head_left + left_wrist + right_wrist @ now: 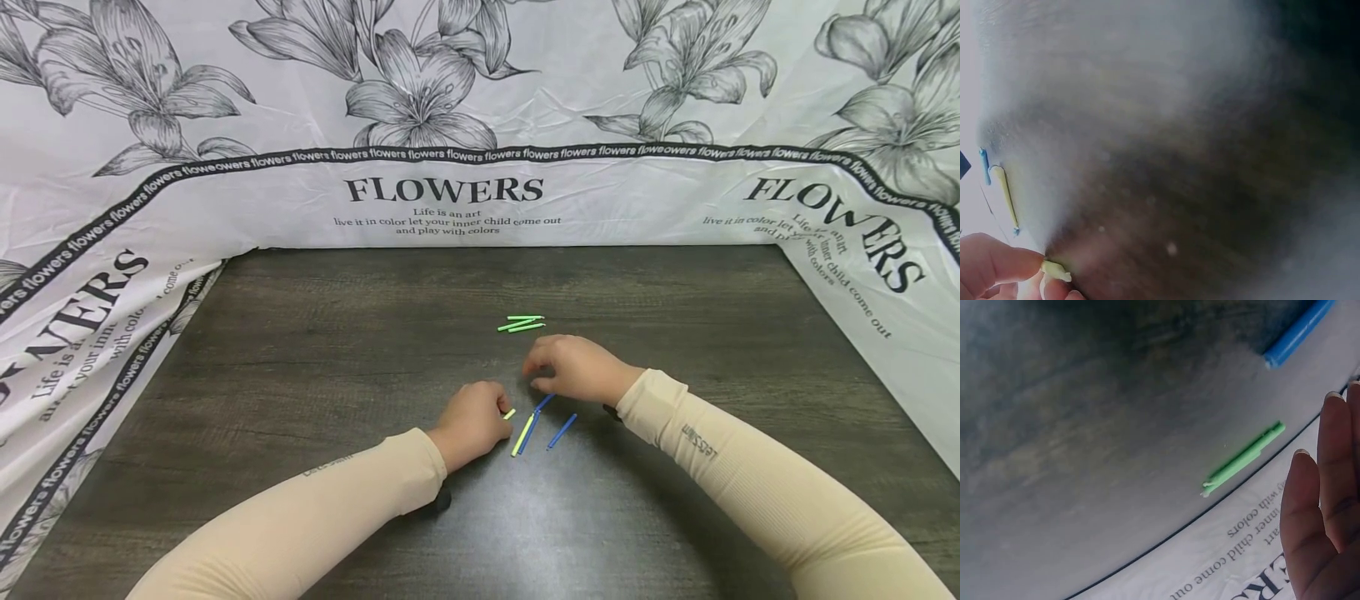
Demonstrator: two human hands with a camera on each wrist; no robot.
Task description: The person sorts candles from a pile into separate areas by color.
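My left hand [474, 423] pinches a short yellow candle [509, 414] between thumb and fingers; one end of it pokes out past the fingertips in the left wrist view. Just to its right on the table lie another yellow candle [522, 435] and a blue candle [529, 433] side by side, close to a second blue candle [545, 402]. A third blue candle [562, 432] lies apart, farther right. Over the far end of this group, my right hand [581, 369] hovers with nothing in its grasp. Its visible fingers are extended in the right wrist view.
Beyond the right hand, several green candles [522, 325] lie together on the dark wood-grain table [337, 317]. A white cloth [450, 208] with flower drawings and lettering stands along the back and both sides.
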